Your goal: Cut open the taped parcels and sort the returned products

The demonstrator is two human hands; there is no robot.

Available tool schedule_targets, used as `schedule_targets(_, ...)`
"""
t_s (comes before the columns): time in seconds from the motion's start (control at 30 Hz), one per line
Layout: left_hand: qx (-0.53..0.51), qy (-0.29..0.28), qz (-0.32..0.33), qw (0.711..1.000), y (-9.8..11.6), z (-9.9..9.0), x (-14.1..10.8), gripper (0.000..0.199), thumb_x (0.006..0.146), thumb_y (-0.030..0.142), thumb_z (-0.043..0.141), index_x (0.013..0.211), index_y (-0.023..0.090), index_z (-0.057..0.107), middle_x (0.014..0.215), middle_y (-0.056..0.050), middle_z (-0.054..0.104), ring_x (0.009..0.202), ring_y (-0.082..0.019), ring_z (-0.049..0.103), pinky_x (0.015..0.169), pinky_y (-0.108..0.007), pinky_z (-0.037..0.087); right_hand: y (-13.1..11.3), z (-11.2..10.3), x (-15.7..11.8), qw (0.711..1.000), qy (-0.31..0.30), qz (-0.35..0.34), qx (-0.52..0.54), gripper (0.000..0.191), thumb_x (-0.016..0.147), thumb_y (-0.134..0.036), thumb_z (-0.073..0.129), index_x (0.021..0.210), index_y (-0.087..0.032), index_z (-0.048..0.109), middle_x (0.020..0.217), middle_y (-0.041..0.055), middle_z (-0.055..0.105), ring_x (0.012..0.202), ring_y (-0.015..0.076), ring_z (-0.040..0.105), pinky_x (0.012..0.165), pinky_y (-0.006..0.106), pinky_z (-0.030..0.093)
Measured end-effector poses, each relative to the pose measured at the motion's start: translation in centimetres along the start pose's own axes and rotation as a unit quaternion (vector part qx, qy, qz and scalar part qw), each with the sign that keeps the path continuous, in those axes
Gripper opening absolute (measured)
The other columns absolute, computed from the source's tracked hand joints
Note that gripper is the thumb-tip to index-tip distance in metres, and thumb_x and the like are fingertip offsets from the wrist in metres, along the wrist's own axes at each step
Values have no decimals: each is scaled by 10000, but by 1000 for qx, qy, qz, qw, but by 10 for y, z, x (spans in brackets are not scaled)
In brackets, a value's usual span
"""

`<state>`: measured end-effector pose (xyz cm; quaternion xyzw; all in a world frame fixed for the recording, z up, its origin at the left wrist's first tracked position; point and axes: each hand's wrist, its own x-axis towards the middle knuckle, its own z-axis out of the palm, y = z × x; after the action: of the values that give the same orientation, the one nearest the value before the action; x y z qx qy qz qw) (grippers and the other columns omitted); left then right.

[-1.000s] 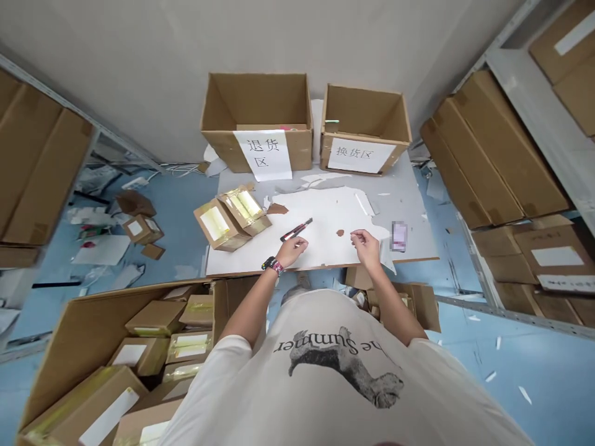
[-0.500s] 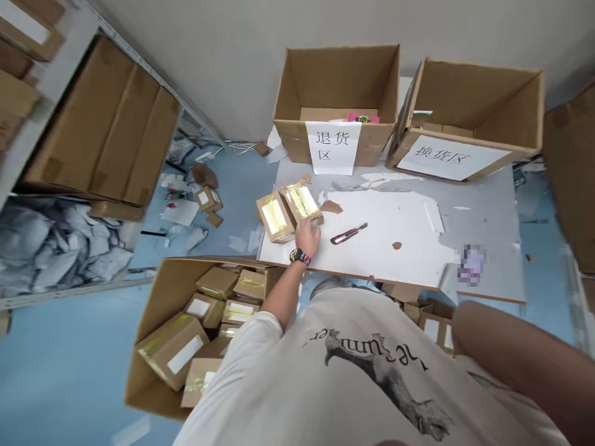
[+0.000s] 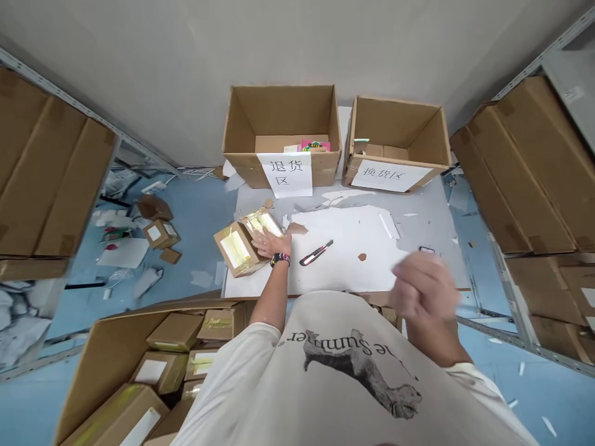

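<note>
Two small taped cartons stand side by side at the table's left end. On the right-hand carton rests my left hand, its fingers spread over the label. The other carton, with a white label under yellowish tape, is just to its left. My right hand is raised over the table's front right edge, fingers curled and blurred by motion; whether it holds anything is hidden. A red and black box cutter lies on white paper between my hands.
Two large open boxes, one left and one right, stand at the table's back with paper signs. A big carton of small parcels is at lower left. Shelves with cartons flank both sides. A brown scrap lies on the paper.
My left hand has gone from the near end of the right-hand carton to lying flat on its top. My right hand has come into view over the table. The camera view has turned right.
</note>
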<state>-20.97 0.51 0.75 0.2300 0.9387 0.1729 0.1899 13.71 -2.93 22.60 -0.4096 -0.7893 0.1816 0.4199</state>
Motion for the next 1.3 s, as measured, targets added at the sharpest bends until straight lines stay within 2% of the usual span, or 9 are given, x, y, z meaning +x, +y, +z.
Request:
schedule_targets(0.1,-22,10,-32,999,12,-4,-1,1189,937,694,756,1888,299,161,1966,-268,118,1788,-571,154,1348,-841,235,26,20,31,998,25,-51,26,136,1134,-358,698,1070,-352,818,873,34,785,786,259,754,776,460,649)
schedule_targets(0.23,-25,35,-33,999,20,-15,2,1200,890,645,829,1875,318,227,1927,-262,204,1684,-567,353,1320,-783,338,70,56,56,995,-86,15,37,294,1190,-366,576,999,-308,792,897,50,791,833,248,747,812,407,618)
schedule_targets(0.4,-12,52,-3,999,31,-31,9,1213,832,468,899,1862,313,278,1873,-246,281,1608,-536,462,1286,-700,427,119,87,47,972,-203,79,85,275,1159,-398,600,1044,-285,823,980,67,794,909,266,759,841,397,608)
schedule_targets(0.53,1,69,117,991,39,-49,2,1205,809,399,904,1851,305,308,1818,-211,355,1621,-494,468,1320,-632,441,145,105,45,960,-236,109,105,211,1128,-377,649,1110,-289,840,1069,67,811,942,262,765,901,402,621)
schedule_targets(0.7,37,-4,310,950,53,-63,-23,1249,738,344,934,1846,299,358,1802,-177,374,1654,-522,392,1360,-616,395,173,118,48,956,-242,138,95,366,1089,-293,658,1427,-288,798,1265,99,795,1113,289,763,1019,447,646)
schedule_targets(0.83,55,-70,429,899,68,-48,-42,1231,688,378,964,1810,295,462,1805,-175,422,1604,-528,430,1340,-625,387,191,112,50,963,-236,115,54,860,1036,-257,723,1845,-315,437,1729,152,587,1541,372,604,1290,583,530)
schedule_targets(0.97,49,-121,551,824,77,-19,-57,1139,698,400,922,1768,300,544,1772,-171,496,1566,-504,472,1319,-643,378,207,95,50,959,-274,69,3,1181,963,-247,817,1940,-362,164,1967,107,257,1774,428,317,1419,659,371)
schedule_targets(1.1,64,-166,629,757,83,9,-73,1090,674,313,866,1733,325,607,1732,-168,559,1553,-497,484,1280,-655,392,224,79,41,941,-335,28,-50,1236,927,-252,868,1940,-383,172,2002,76,182,1814,485,189,1426,722,317)
schedule_targets(1.3,65,-218,685,692,95,47,-99,1113,653,264,859,1737,334,618,1711,-163,580,1534,-495,494,1275,-666,403,249,57,4,916,-391,9,-93,1387,757,-408,1085,1903,-283,312,1859,216,426,1727,555,289,1388,767,313)
